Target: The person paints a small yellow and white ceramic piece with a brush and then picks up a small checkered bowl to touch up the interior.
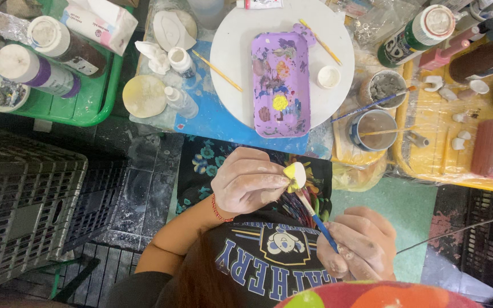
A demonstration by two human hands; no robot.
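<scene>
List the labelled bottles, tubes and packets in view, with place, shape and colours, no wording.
Purple-labelled bottle: green tray, lying, white cap.
Brown bottle: beside it, white cap.
White packet: tray's back corner, red print.
Green bottle: upper right, white cap.
Small white tube: top edge, red band.

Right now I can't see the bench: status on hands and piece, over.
Left hand shut on small yellow piece. Right hand shut on blue brush, tip at the piece. Nothing in the way.
</scene>
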